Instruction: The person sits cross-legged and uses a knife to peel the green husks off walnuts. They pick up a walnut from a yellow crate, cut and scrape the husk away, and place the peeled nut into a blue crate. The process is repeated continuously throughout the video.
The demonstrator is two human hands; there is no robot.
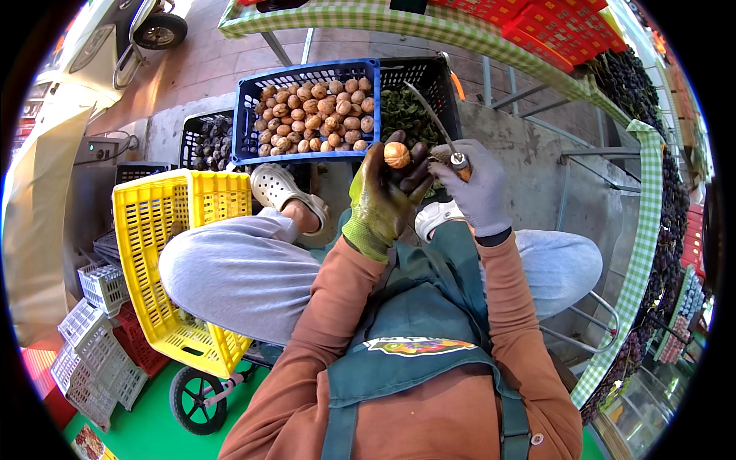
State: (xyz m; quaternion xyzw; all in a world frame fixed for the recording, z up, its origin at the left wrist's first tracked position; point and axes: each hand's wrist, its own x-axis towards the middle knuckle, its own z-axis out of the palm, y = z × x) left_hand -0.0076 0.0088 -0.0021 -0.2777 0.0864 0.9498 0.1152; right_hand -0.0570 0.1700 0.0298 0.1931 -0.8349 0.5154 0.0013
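Note:
My left hand (382,195), in a green and dark-stained glove, is held palm up, its fingers curled around a peeled walnut in its shell (397,155). Close on its right, my right hand (471,181), in a grey glove, grips a thin curved blade (431,112) by its wooden handle (462,168). The blade points up and to the left. A small dark piece, perhaps husk, shows by the right fingers. Beyond the hands, a blue plastic crate (305,68) holds many shelled-out walnuts. A black crate (422,64) beside it holds dark green husk pieces.
A smaller black crate (185,135) with dark round items stands left of the blue one. A yellow crate (152,253) is by my left knee, above a black wheel (198,401). Tables with green checked cloth (647,230) border the front and right, bearing red boxes and dark grapes.

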